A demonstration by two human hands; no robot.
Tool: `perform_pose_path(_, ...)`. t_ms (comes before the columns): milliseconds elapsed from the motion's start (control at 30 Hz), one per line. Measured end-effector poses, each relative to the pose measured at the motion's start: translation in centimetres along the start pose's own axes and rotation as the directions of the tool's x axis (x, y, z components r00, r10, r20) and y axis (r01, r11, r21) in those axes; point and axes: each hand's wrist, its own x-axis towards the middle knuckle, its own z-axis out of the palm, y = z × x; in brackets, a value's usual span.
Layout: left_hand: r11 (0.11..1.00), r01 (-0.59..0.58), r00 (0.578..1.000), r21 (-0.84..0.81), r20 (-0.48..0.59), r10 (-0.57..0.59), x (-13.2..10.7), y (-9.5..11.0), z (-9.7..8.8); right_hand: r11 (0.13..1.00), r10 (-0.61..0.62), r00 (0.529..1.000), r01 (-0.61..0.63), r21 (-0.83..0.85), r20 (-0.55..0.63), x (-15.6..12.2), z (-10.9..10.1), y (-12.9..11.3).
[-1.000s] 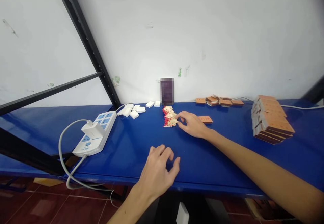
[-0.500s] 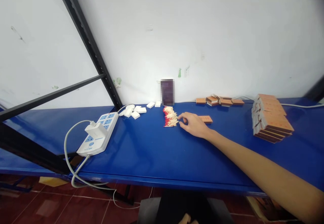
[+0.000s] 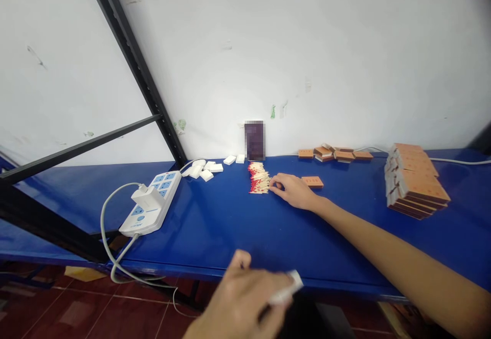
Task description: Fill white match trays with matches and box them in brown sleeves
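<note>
My left hand (image 3: 245,298), blurred, is in the foreground over the near edge of the table, its fingers closed around a small white matchbox tray (image 3: 287,289). Farther back, my right hand (image 3: 293,190) rests at the right side of a pile of red-headed matches (image 3: 259,178). Its thumb and forefinger are pinched together at the bare wooden ends; how many matches lie between them I cannot tell. Just behind that hand lies an orange matchbox (image 3: 312,182), flat on the blue table (image 3: 215,221).
Several white trays (image 3: 206,175) lie at the back left, beside a power strip (image 3: 153,211) with a plugged-in charger. Orange matchboxes (image 3: 343,154) lie along the wall, and stacked ones (image 3: 416,180) stand at right. A pixelated dark panel (image 3: 254,140) stands behind the matches.
My left hand has risen from below the table edge into view with the white matchbox tray. My right thumb and forefinger have closed together at the match ends.
</note>
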Motion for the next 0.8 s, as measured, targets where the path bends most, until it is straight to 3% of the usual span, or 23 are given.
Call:
perform_pose_path(67, 0.997, 0.073, 0.970, -0.027, -0.229, -0.077, 1.1, -1.8, -1.3, 1.000, -0.019, 1.000, 0.019, -0.003, 0.018, -0.1, -0.1, 0.0)
perform_pose_path(100, 0.996, 0.078, 0.965, -0.047, -0.247, -0.087, 1.6, -2.6, -1.7, 0.999, -0.031, 0.999, 0.031, -0.006, 0.026, -0.2, -0.2, 0.0)
perform_pose_path(233, 0.981, 0.164, 0.979, -0.104, -0.103, -0.175, 2.1, -4.5, -1.8, 0.997, -0.070, 0.996, 0.071, -0.010, 0.054, -0.7, -0.7, -0.4)
perform_pose_path(367, 0.960, 0.272, 0.962, -0.066, 0.051, -0.269, 1.8, -4.4, -1.7, 0.996, -0.090, 0.994, 0.089, 0.007, 0.061, -1.1, -0.9, -0.9)
perform_pose_path(667, 0.962, 0.270, 0.955, 0.047, 0.115, -0.274, 1.3, -4.5, -2.2, 0.999, -0.052, 0.989, 0.052, 0.009, 0.136, -1.6, -1.7, -2.5)
perform_pose_path(800, 0.949, 0.251, 0.963, 0.192, 0.050, -0.265, 0.6, -5.0, -2.2, 0.995, -0.092, 0.984, 0.094, -0.012, 0.151, -1.6, -2.0, -2.4)
